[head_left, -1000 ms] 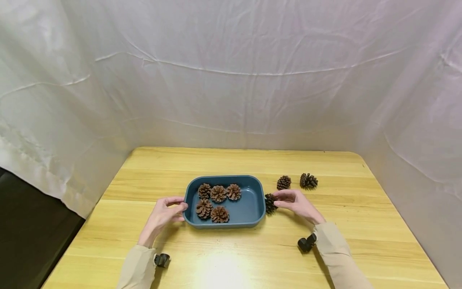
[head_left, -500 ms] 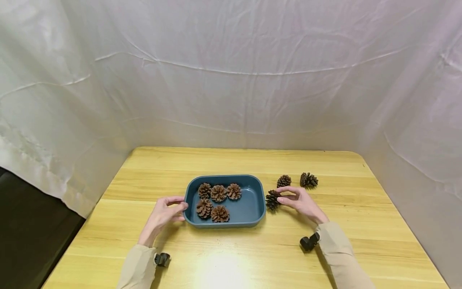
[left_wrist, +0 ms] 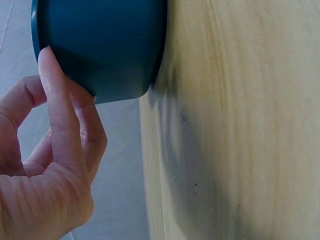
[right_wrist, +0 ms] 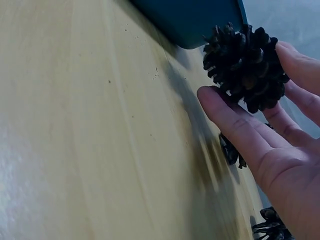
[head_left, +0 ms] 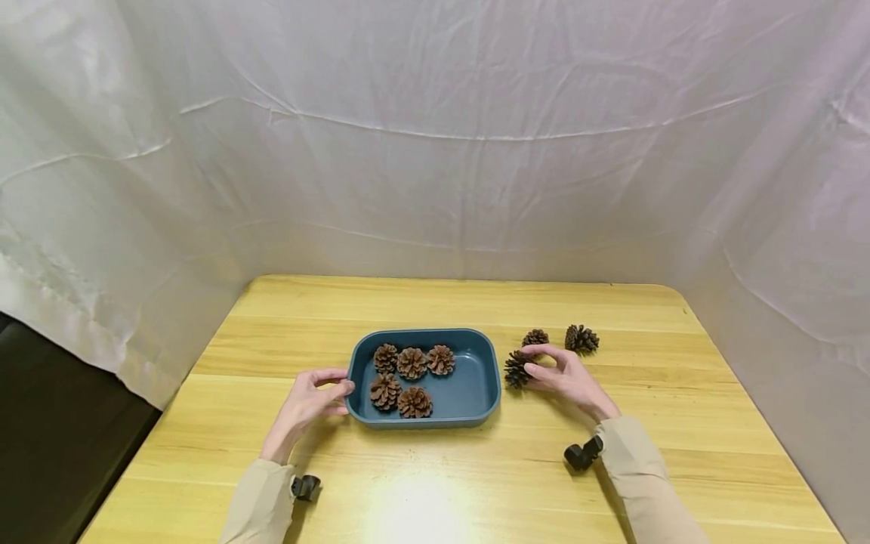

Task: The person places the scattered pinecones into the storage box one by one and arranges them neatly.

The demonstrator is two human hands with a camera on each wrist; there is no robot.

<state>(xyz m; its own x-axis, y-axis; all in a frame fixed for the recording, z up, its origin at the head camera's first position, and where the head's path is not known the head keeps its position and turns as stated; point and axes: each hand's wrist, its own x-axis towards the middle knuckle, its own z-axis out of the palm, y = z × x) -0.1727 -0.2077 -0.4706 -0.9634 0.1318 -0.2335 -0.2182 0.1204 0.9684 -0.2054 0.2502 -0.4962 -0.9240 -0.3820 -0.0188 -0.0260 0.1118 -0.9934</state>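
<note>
My left hand point(head_left: 306, 400) holds the left end of a dark blue rectangular dish point(head_left: 476, 393). In the left wrist view the thumb point(left_wrist: 57, 95) lies against the dish's wall near the rim, and the other fingers are partly hidden behind it. Several brown pine cones point(head_left: 411, 364) sit in the dish's left and middle part. Just right of the dish, my right hand point(head_left: 567, 381) pinches a darker pine cone point(head_left: 518, 369) between thumb and fingers. The right wrist view shows this held pine cone point(right_wrist: 245, 67) raised off the table, with the dish's corner point(right_wrist: 200, 25) behind it.
Two more pine cones lie on the wooden table point(head_left: 435, 468) behind my right hand: one partly hidden point(head_left: 535, 337), another farther right point(head_left: 581, 339). Pale cloth point(head_left: 462, 151) hangs behind the table and at both sides. A black surface point(head_left: 54, 431) shows at the left.
My right hand has drawn the dark pine cone slightly right and away from me, leaving a gap beside the dish. The left hand and the dish have stayed put.
</note>
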